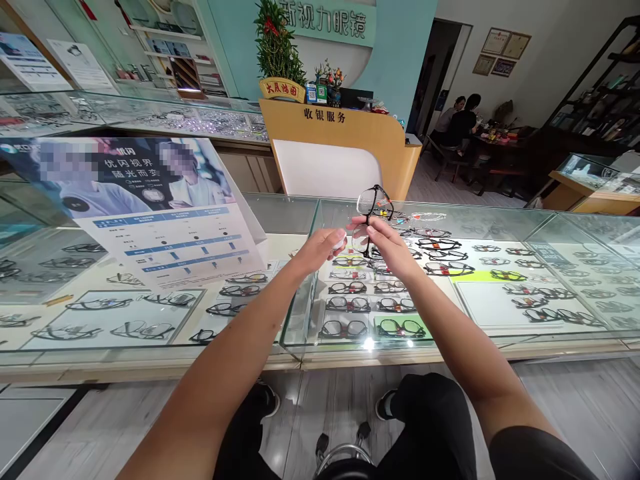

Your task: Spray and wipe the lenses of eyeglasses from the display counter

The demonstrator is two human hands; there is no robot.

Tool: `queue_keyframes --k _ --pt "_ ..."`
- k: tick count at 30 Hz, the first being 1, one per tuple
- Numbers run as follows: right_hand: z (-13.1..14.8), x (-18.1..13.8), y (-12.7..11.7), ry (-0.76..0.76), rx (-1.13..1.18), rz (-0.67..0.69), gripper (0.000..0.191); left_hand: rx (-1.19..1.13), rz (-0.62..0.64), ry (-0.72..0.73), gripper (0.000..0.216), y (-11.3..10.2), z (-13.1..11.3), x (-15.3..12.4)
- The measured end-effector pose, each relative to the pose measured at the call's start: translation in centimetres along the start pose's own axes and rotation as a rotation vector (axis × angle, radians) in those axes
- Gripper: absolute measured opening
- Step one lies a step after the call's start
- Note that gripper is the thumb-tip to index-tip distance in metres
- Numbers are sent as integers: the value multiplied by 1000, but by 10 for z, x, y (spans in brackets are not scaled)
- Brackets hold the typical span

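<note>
Above the glass display counter (312, 267), my right hand (393, 248) grips a pair of dark-framed eyeglasses (369, 217) by the middle. The glasses are turned on end, one lens above my fingers and the other below, partly behind them. My left hand (320, 249) is closed just to the left, its fingers around a small white thing (339, 244) whose kind I cannot make out. The two hands are apart, with the lower lens near the left fingertips. Beneath them, rows of eyeglasses (349, 304) lie under the glass.
A folded cardboard sign (200, 233) stands on the counter at left. More eyeglasses (145, 330) lie inside the left case. Beyond are a wooden cashier desk (345, 130) with a plant (280, 47) and two people seated at a table (500, 137). A wheeled stool base (343, 453) shows below.
</note>
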State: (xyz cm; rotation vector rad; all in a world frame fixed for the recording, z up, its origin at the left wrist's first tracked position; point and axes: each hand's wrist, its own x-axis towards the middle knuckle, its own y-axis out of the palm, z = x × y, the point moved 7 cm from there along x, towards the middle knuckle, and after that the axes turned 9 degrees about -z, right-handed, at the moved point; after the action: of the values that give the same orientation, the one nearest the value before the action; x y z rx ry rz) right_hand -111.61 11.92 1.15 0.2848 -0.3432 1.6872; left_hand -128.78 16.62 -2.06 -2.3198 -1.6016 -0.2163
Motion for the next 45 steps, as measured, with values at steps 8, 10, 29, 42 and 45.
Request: queue_keyframes --k 8,10,29,42,45 --pt "-2 -1 -5 -12 50 1 48 42 -592 8 46 -88 14 16" --pt "-4 -1 -6 -11 28 -2 49 135 -725 -135 28 -108 34 16" --pt "1 -1 -2 -12 -18 6 53 428 -837 -332 48 -128 60 7" --pt "3 -2 -4 -15 32 -24 45 1041 -58 -211 53 -45 13 -2" --pt "3 -2 -4 -15 54 -22 42 1139 48 -287 62 -50 31 -4"
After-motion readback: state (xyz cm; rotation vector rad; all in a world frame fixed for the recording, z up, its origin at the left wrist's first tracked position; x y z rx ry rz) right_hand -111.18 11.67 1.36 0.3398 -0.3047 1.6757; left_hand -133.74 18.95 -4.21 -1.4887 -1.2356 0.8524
